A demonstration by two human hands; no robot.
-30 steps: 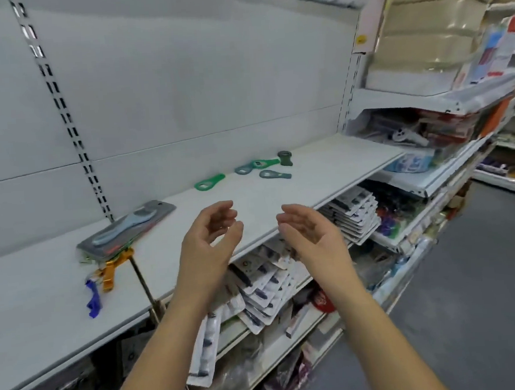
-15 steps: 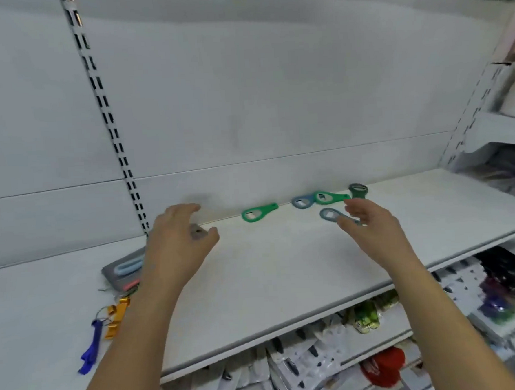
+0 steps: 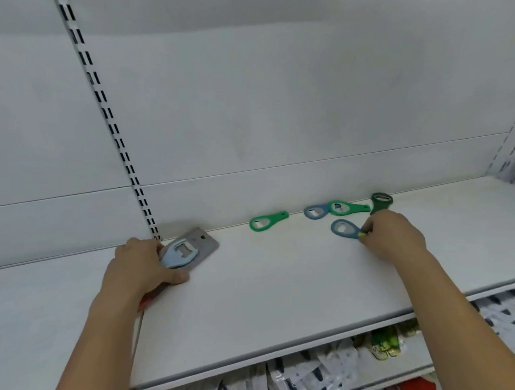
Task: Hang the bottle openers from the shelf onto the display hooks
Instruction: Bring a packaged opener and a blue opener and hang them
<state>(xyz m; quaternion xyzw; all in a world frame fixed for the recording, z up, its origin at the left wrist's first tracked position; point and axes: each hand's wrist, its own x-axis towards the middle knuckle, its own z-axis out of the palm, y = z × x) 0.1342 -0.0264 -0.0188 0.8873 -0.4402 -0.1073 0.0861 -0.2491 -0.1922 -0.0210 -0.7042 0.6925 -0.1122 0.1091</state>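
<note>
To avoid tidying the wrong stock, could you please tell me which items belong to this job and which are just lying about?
Job: pale-blue bottle opener on grey card, in left hand; blue plastic loop opener, in right hand; left green opener; rear blue opener; right green opener; dark-green opener.
Lying about: packaged goods below shelf.

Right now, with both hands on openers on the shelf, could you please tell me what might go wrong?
1. The right hand pinches only the handle tip of the near blue opener; so slight a grip may let it slip or swing on lifting.
2. That hand lies close to the dark green opener; lifting could knock it.
3. The left hand holds the carded opener by its edges, so the card might bend.
</note>
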